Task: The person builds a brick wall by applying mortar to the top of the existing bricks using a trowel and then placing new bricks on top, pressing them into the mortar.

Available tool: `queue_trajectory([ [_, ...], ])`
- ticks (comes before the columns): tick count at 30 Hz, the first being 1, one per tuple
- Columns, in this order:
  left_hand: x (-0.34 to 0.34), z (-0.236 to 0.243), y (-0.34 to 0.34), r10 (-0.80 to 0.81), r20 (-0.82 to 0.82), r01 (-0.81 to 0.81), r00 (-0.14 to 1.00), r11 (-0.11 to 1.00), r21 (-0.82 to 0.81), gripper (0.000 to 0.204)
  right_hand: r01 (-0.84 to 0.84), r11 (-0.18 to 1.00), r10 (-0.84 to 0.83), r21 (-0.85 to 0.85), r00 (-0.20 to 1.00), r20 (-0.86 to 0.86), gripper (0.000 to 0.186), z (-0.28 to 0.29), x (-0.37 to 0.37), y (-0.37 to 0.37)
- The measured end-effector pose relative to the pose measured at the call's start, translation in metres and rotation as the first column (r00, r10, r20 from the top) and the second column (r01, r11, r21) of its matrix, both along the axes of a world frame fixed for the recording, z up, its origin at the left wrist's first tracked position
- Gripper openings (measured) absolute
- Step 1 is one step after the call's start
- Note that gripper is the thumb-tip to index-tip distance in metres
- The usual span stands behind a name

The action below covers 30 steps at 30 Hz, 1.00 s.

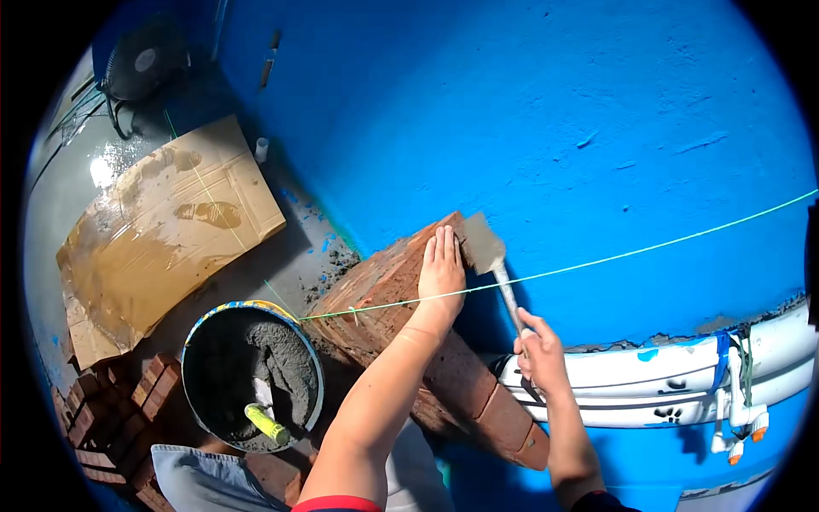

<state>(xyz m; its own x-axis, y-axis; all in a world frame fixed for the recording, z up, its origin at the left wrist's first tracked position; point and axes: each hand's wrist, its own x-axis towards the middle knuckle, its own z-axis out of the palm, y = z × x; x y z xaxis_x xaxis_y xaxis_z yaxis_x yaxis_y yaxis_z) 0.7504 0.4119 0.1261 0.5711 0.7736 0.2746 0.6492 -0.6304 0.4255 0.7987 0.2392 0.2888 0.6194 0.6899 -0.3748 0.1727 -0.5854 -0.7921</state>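
Note:
My left hand (441,271) lies with fingers outstretched on the top of a red brick wall (384,282), near its far end. My right hand (539,354) grips the long pale handle of a flat-bladed trowel (481,242), whose grey blade is at the end of the top brick, beside my left fingertips. A green string line (631,252) crosses over the bricks, close to my left wrist. A bucket of grey mortar (286,358) stands left of my left arm, with a second, yellow-handled trowel (266,423) in it.
A blue wall (597,136) rises beyond the brickwork. White pipes (623,371) with fittings run to the right. At left are a wet cardboard sheet (171,256) on the grey floor, loose brick stacks (111,427) and a black fan (136,64) in the far corner.

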Motion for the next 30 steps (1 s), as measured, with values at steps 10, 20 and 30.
queue_trajectory([
  [10, 0.003, -0.001, 0.0, 0.034, 0.075, -0.037, 0.997, 0.998, 0.043, 0.079, -0.044, 0.997, 0.038, 0.062, 0.994, 0.099, 0.04, -0.018, 0.004, -0.005],
  [20, -0.005, 0.012, -0.002, -0.036, 0.01, 0.037, 0.999, 0.999, -0.038, 0.064, -0.049, 0.998, 0.05, -0.025, 0.999, 0.011, 0.041, -0.004, 0.011, -0.006],
  [30, -0.038, 0.036, 0.003, -0.148, 0.232, 0.166, 0.961, 0.984, -0.063, 0.105, 0.034, 0.992, -0.034, 0.118, 0.999, -0.004, 0.039, 0.006, 0.016, -0.032],
])
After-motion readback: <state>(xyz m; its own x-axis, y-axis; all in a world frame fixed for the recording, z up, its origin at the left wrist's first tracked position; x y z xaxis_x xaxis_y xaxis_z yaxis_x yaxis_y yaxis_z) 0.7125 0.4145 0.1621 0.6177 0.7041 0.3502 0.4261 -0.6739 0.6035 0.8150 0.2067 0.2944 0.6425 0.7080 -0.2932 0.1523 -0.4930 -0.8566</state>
